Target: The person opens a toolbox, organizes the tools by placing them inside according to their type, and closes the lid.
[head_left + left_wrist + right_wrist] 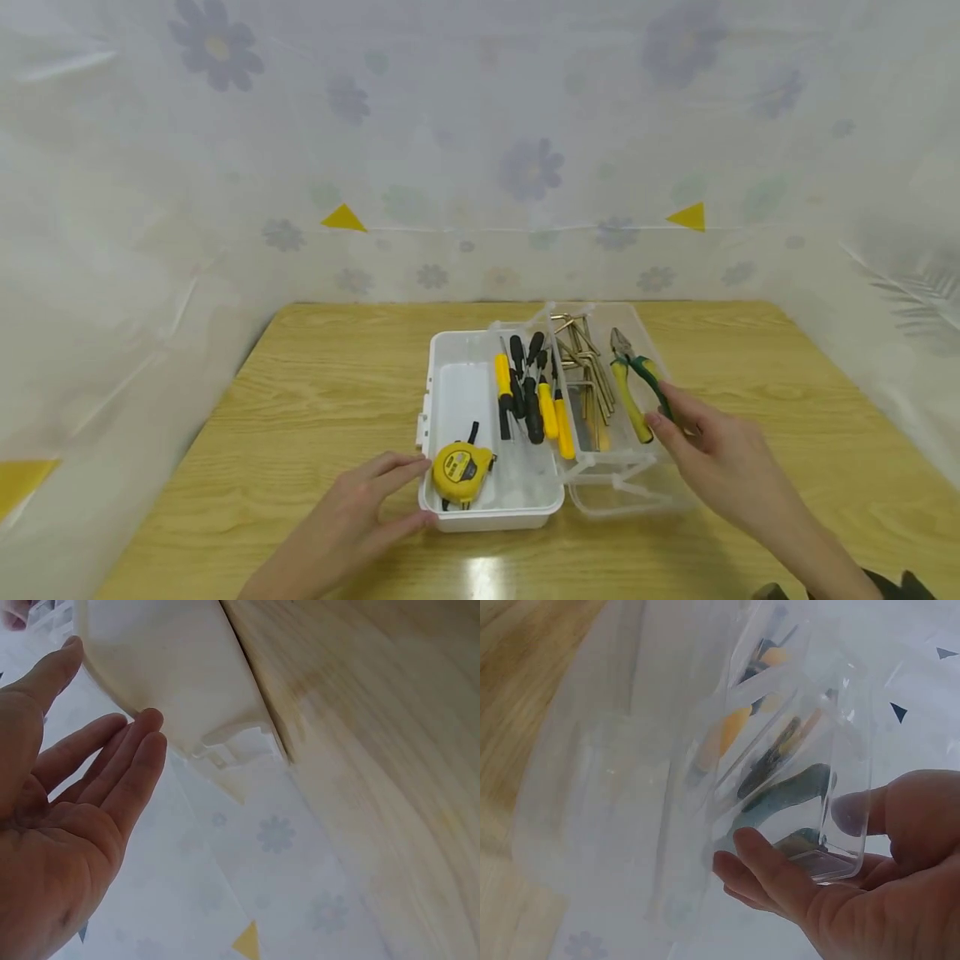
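Note:
A white toolbox (pixel 465 522) stands on the table, its near left corner touched by my left hand (pixel 358 510) with the fingers fairly straight. In the left wrist view, the thumb and fingertips of that hand (pixel 82 802) lie along the box rim. A yellow tape measure (pixel 459 473) lies in the box's near left corner. Over the clear tray (pixel 637 318), my right hand (pixel 723 458) holds pliers (pixel 632 400) with green and yellow handles, thumb and fingers either side of the green one. Seen through clear plastic, the handles (pixel 791 789) are partly blurred.
Several screwdrivers (pixel 532 408) with black or yellow handles lie along the box's right side. Brass-coloured hex keys (pixel 592 375) are heaped in the clear tray. Another clear plastic layer (pixel 626 498) shows under it. A wooden table (pixel 300 400) meets a flower-patterned sheet (pixel 450 150).

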Tool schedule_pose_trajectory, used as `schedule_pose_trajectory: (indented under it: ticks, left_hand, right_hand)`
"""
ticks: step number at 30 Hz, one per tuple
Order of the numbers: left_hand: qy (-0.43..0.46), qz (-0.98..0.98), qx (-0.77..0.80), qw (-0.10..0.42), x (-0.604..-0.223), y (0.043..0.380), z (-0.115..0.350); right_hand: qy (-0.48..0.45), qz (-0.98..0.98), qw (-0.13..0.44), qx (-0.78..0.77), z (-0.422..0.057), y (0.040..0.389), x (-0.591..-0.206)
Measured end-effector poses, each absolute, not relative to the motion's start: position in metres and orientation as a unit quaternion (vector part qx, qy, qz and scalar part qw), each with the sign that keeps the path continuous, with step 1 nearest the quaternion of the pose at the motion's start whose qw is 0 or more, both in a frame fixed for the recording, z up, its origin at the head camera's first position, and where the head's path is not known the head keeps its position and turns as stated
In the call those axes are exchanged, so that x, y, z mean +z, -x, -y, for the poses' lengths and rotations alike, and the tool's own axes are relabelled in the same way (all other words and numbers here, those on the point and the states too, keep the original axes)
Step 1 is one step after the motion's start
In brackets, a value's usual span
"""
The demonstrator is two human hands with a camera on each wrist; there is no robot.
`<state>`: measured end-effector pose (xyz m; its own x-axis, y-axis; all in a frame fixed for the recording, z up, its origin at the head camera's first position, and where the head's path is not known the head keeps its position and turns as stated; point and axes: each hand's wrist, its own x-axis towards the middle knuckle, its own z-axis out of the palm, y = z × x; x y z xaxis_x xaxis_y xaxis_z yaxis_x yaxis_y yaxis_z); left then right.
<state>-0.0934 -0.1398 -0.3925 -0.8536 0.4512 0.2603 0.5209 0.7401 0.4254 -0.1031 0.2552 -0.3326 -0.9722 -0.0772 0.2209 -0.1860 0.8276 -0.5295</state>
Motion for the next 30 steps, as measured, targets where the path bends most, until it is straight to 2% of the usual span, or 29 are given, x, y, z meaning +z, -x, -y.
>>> schedule_pose_trajectory:
  ticks: [3, 8, 13, 15, 17, 19, 21, 23, 26, 30]
  left_hand:
    - [0.268, 0.928, -0.247, 0.074, -0.393, 0.093, 0.139]
    - [0.276, 0.931, -0.228, 0.079, -0.391, 0.093, 0.138]
    - [0.295, 0.921, -0.201, 0.154, -0.378, 0.097, 0.136]
    - [0.284, 0.924, -0.201, 0.16, -0.37, 0.102, 0.133]
    - [0.235, 0.941, -0.212, 0.121, -0.365, 0.108, 0.132]
    - [0.163, 0.96, -0.221, 0.051, -0.363, 0.111, 0.133]
    - [0.098, 0.963, -0.25, -0.026, -0.366, 0.111, 0.136]
    - [0.081, 0.953, -0.283, -0.076, -0.373, 0.111, 0.139]
    - [0.11, 0.934, -0.327, -0.092, -0.382, 0.11, 0.138]
    - [0.146, 0.931, -0.326, -0.074, -0.383, 0.11, 0.135]
  right_hand:
    - [-0.104, 0.95, 0.113, 0.271, -0.247, 0.102, -0.327]
    - [-0.134, 0.96, 0.107, 0.22, -0.231, 0.102, -0.32]
    - [-0.14, 0.964, 0.091, 0.209, -0.218, 0.097, -0.316]
    - [-0.15, 0.961, 0.107, 0.208, -0.214, 0.097, -0.315]
    - [-0.163, 0.953, 0.132, 0.219, -0.21, 0.098, -0.315]
    - [-0.168, 0.945, 0.149, 0.236, -0.206, 0.099, -0.315]
    - [-0.168, 0.941, 0.152, 0.251, -0.204, 0.099, -0.316]
    - [-0.164, 0.939, 0.146, 0.263, -0.201, 0.098, -0.317]
    - [-0.167, 0.946, 0.129, 0.247, -0.197, 0.098, -0.317]
    - [-0.182, 0.959, 0.119, 0.184, -0.187, 0.1, -0.315]
